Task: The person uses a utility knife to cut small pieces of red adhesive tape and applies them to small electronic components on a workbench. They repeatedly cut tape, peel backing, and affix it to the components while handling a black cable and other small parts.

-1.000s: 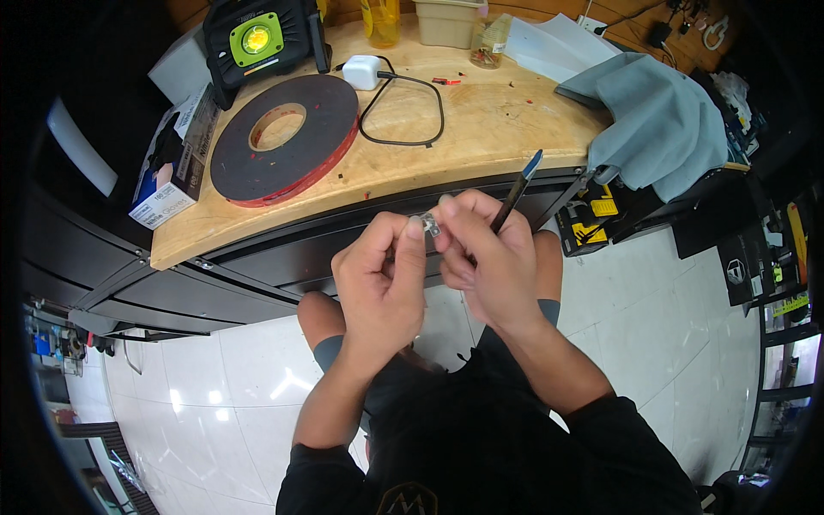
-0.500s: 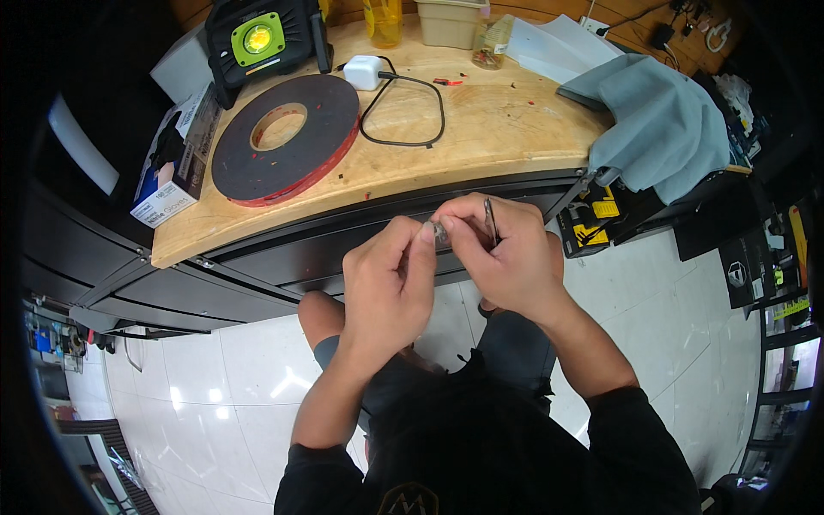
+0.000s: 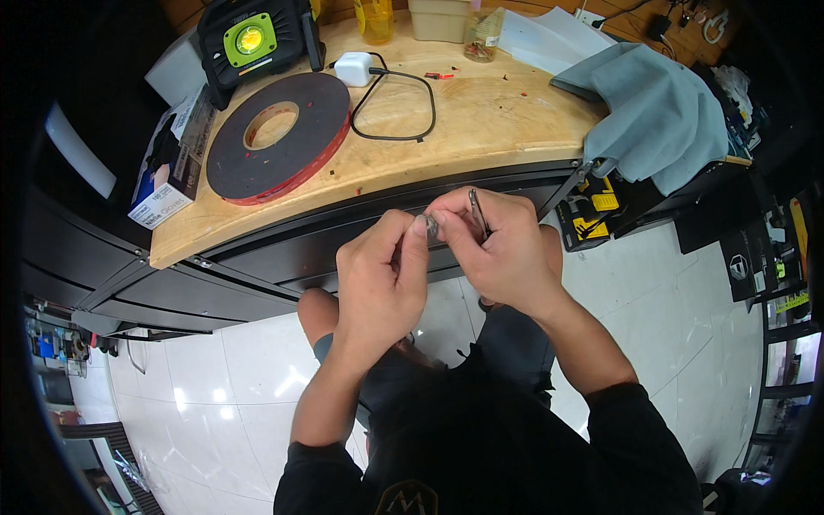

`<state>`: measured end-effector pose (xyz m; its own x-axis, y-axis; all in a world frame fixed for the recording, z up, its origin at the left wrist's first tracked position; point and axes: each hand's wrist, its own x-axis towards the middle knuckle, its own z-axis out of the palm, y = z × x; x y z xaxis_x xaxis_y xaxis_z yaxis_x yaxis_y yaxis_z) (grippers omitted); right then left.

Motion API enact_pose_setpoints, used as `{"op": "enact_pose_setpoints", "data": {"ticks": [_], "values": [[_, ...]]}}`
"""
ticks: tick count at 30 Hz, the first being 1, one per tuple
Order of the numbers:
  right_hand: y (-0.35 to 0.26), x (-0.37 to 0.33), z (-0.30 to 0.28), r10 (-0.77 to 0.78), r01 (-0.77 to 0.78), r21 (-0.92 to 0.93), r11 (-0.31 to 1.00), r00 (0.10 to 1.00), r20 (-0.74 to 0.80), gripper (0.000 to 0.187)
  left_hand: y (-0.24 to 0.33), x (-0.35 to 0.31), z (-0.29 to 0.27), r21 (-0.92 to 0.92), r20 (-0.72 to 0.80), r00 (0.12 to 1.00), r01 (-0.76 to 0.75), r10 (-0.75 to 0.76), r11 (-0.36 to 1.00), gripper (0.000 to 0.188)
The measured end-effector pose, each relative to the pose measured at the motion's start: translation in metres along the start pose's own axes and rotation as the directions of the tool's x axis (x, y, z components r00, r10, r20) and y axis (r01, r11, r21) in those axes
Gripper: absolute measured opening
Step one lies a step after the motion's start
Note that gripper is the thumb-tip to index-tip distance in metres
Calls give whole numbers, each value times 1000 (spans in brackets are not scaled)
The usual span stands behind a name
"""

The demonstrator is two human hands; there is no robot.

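Between the fingertips of both hands is a small grey piece (image 3: 432, 227), too small to name exactly. My left hand (image 3: 384, 279) pinches it from the left with thumb and forefinger. From the other side, my right hand (image 3: 508, 257) grips it with closed thumb and fingers. A slim dark metal tool (image 3: 478, 213), perhaps tweezers, is tucked in the right hand and sticks up between the fingers; its lower part is hidden. Both hands are in the air over my lap, just in front of the black drawers (image 3: 326, 245) under the wooden bench.
On the wooden bench top (image 3: 481, 112) lie a large roll of dark tape (image 3: 322, 112), a white charger (image 3: 353, 69) with a black cable, and red scraps. A work light (image 3: 257, 51), glove box (image 3: 172, 172), jar (image 3: 484, 39) and grey cloth (image 3: 648, 112) surround them.
Both hands have shifted slightly left and up in the picture, and the bench has also shifted a little left. The small grey piece is still pinched between them.
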<state>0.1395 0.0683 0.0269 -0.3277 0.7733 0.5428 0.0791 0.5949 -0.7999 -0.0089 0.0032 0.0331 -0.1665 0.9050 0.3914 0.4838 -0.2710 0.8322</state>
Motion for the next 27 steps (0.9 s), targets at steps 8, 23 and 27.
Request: {"op": "enact_pose_setpoints", "data": {"ticks": [8,23,27], "values": [[4,-2,-4,155,-159,39,987,984,85,9,-1,-1,1,-66,-11,1000,17,-18,998,16],[6,-11,7,152,-151,43,988,988,-13,9,1,-1,1,120,-86,986,-134,145,984,14],[-12,-4,3,-48,47,-155,987,999,-2,12,0,-2,0,114,-78,984,-152,161,982,14]]}}
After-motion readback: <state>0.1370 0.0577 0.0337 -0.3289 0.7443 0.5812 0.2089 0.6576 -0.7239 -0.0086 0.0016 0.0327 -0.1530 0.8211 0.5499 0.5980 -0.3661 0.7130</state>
